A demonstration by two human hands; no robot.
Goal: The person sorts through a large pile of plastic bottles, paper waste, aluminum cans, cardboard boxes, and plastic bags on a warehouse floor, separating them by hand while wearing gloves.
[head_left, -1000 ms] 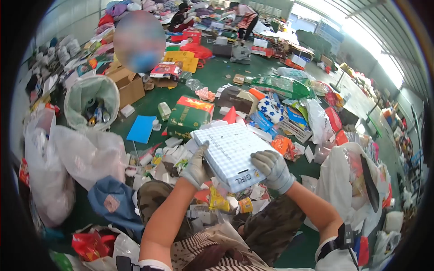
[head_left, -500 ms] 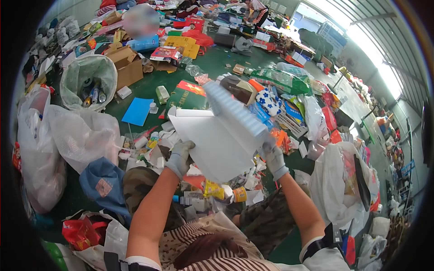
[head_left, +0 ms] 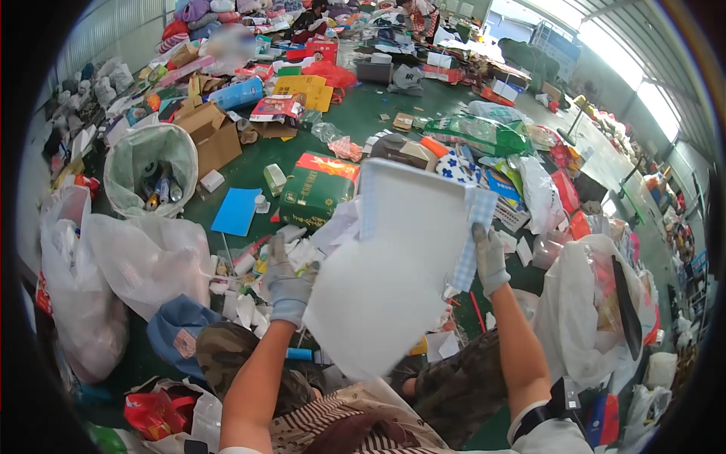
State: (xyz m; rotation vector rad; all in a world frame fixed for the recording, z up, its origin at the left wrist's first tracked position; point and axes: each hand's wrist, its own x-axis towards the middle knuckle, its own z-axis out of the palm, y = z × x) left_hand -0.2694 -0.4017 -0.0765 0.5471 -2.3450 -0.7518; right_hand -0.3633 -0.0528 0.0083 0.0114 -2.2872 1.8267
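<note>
Presently, we have the right hand point(head_left: 491, 259) closed on the checked box point(head_left: 420, 204), thumb and fingers pinching its right-hand wall. The left hand point(head_left: 289, 281) stands open, fingers spread, just beside the left edge of a white sheet point(head_left: 370, 310); whether it touches, we cannot tell. The box is in front of us, its white inside towards us — blue-and-white check showing at its sides. The sheet spreads below it, blurred; whether the two are joined is unclear.

Handling note: with only one hand clearly gripping, we judge the box liable to twist. A firm pinch on the side wall, rather than on the thin sheet, should serve best. The left hand would do well to steady the sheet's edge — flat fingers, no creasing pull.

Farther out: paper scraps point(head_left: 246, 309) near the left hand, a green box point(head_left: 318, 193) beyond, a blue folder point(head_left: 237, 212) left of that, a lined bin point(head_left: 175, 141) farther left, a white bag point(head_left: 567, 303) by our right arm.
</note>
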